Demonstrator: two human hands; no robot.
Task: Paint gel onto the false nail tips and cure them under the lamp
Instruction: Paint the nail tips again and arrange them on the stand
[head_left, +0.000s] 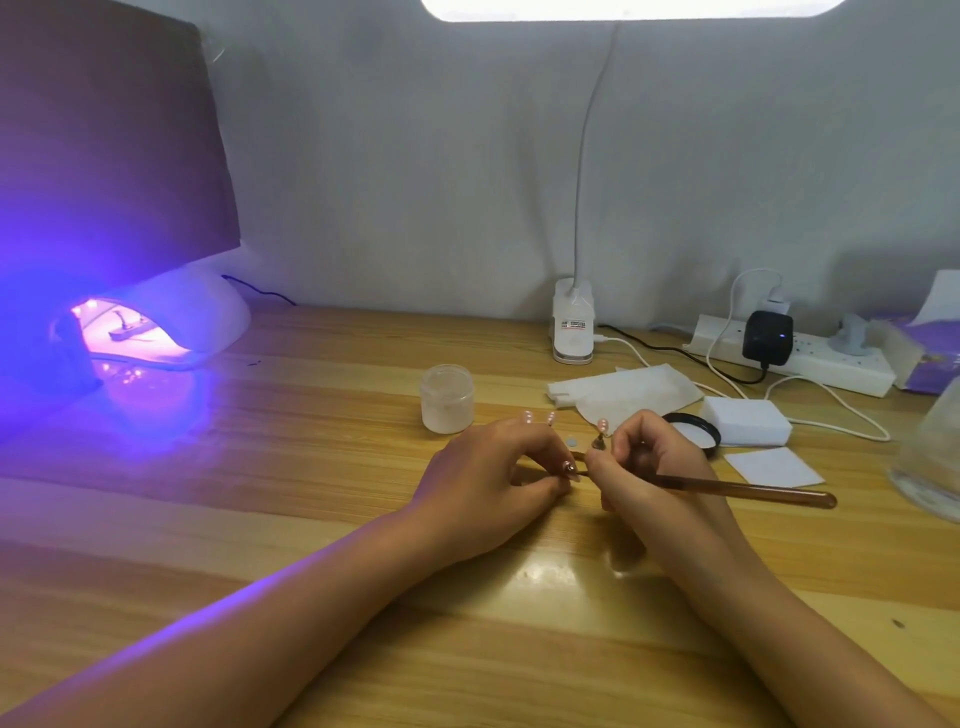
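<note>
Centre frame: our right hand grips an amber brush; our left hand pinches a thin stick, nail tip too small to tell. Gel jar just above. Curing lamp glows violet, upper left.

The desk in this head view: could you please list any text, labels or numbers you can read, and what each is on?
None can be read.
Clip lamp base: a small label with red and dark print, too blurred to read.
Purple box: no readable print.
Jar: no label visible.
</note>
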